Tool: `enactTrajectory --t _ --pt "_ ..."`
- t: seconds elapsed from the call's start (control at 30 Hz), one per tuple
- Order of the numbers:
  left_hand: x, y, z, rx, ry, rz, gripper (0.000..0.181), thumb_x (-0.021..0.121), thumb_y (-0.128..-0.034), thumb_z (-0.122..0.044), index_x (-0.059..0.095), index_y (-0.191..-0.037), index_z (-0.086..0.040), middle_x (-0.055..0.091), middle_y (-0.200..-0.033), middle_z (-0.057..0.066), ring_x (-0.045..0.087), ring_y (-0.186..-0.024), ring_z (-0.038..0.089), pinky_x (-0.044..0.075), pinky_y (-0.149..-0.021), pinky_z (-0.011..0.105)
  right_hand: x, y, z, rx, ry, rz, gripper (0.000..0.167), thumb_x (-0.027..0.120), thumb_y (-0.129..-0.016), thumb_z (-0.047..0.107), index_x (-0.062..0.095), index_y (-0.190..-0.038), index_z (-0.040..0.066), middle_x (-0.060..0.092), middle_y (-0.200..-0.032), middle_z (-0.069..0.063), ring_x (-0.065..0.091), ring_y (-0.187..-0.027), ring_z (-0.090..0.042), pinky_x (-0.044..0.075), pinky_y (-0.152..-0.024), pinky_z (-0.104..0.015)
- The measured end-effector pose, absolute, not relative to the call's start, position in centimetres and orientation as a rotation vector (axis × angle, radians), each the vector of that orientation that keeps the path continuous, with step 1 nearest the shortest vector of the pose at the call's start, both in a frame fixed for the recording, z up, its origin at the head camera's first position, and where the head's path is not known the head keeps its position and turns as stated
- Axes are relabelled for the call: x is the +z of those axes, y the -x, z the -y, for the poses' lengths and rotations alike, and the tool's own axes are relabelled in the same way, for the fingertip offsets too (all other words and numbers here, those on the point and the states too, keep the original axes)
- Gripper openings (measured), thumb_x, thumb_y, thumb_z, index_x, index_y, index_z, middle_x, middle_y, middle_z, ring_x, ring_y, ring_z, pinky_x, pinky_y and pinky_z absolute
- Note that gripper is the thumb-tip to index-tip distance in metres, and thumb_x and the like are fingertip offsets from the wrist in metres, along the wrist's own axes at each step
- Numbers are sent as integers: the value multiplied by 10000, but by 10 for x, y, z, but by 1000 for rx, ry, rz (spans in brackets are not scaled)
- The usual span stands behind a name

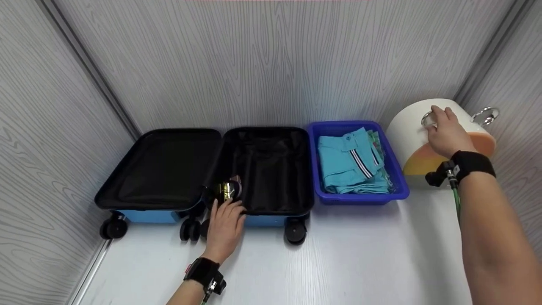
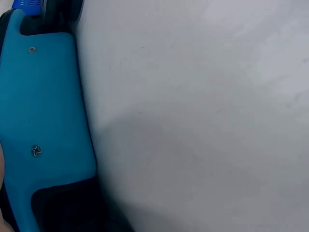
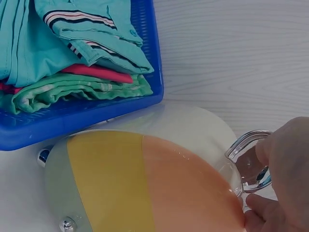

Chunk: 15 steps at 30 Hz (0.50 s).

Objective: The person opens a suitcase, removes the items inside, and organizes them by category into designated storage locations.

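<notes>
In the head view my left hand [image 1: 225, 228] rests on the front rim of the right half of an open black-lined suitcase [image 1: 275, 169], fingers fairly straight. Its fingertips lie beside a shiny yellow and purple item [image 1: 230, 189] inside, too dark to identify. Only a sliver of that hand shows in the left wrist view, by the suitcase's blue side [image 2: 48, 106]. My right hand [image 1: 451, 135] holds a silver ring handle [image 3: 248, 140] on a white rounded container [image 1: 417, 123], which has an orange, yellow and grey-green face [image 3: 145, 179].
Between suitcase and container stands a blue basket [image 1: 400, 195] holding folded turquoise clothing [image 1: 347, 159] over green and red cloth. The suitcase's other half [image 1: 165, 165] lies open at the left. Black wheels [image 1: 295, 231] stick out in front. Grey wood-grain panels stand behind and at both sides.
</notes>
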<state>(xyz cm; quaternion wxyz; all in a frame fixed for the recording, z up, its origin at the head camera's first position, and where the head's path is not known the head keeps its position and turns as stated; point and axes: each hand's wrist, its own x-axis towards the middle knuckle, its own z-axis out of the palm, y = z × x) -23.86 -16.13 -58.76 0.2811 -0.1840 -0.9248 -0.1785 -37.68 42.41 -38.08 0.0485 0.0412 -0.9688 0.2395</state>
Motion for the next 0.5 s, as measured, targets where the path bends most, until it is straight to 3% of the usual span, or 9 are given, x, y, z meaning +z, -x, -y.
enactTrajectory --t 0.2,0.5 --pt "-588 238 168 -486 487 2496 189 583 -1053 -232 697 -1144 -112 656 -1312 95 500 -1341 369 149 -1215 587 -384 381 -419 684 -113 2895 607 303 -1083 205 121 -1631 17 140 -1581 -401 226 -1364 -663 207 -1117 -716" --pt "-588 237 169 -486 490 2521 203 561 -1065 -250 695 -1155 -127 659 -1310 82 498 -1347 348 154 -1216 576 -381 379 -423 681 -112 2890 601 297 -1098 251 156 -1619 -12 177 -1576 -397 195 -1410 -624 173 -1149 -692"
